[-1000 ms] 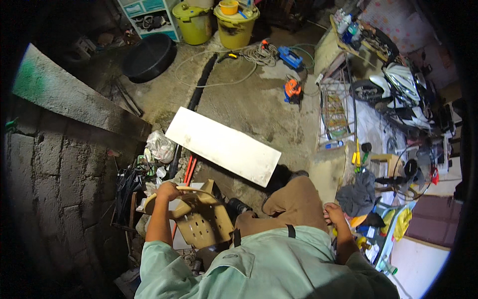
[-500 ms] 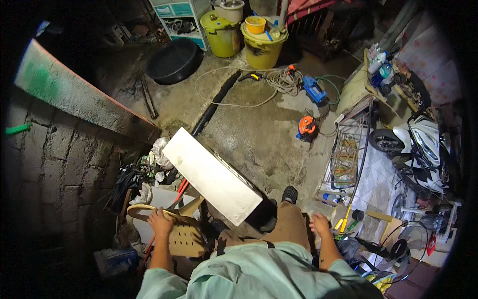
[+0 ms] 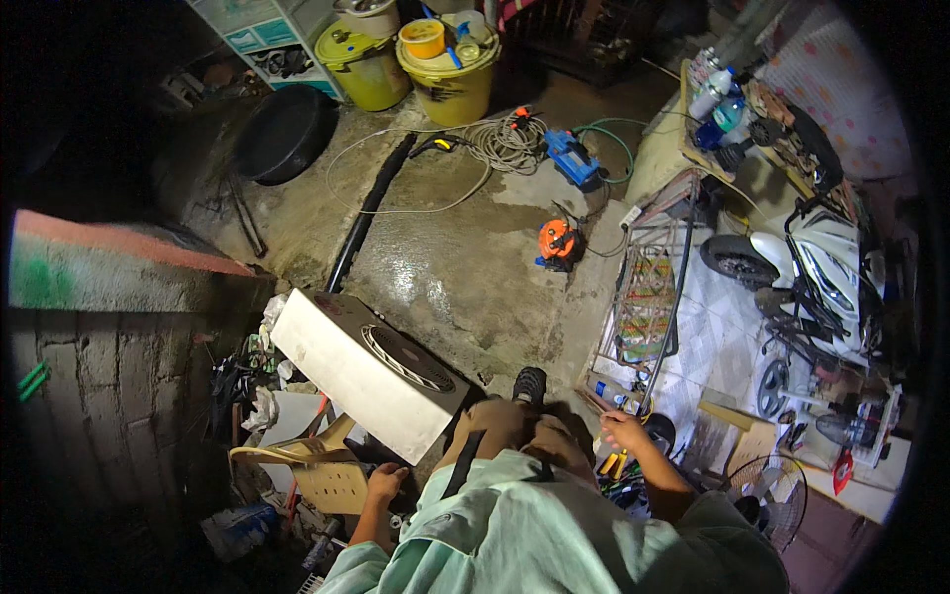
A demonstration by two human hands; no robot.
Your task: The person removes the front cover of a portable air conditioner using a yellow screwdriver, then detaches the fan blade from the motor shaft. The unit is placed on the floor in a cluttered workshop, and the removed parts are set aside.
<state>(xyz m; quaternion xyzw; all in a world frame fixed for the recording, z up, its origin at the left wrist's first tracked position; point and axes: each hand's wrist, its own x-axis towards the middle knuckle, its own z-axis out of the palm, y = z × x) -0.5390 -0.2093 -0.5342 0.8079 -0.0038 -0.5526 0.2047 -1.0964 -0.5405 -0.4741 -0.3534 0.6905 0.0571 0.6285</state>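
Note:
A white outdoor air-conditioner unit (image 3: pixel 361 381) with a round fan grille on its side stands just ahead of my legs, its long pale top facing me. My left hand (image 3: pixel 386 482) hangs beside the tan plastic chair (image 3: pixel 332 485), off it, fingers loosely bent and holding nothing I can see. On the other side, my right hand (image 3: pixel 623 431) is out from my body with its fingers apart, above the yellow-handled tool (image 3: pixel 612 463). Nothing shows in its grasp.
Ahead on the wet concrete lie a blue pressure washer (image 3: pixel 572 158), a coiled hose (image 3: pixel 507 146), an orange reel (image 3: pixel 558 241) and a black pipe (image 3: pixel 368 213). A block wall (image 3: pixel 109 386) rises at left. A metal rack (image 3: pixel 648 302) and a white motorcycle (image 3: pixel 821 262) stand at right.
My left hand has let go of the chair's edge and dropped toward my side. My body has moved closer to the white unit, and its fan grille has come into view.

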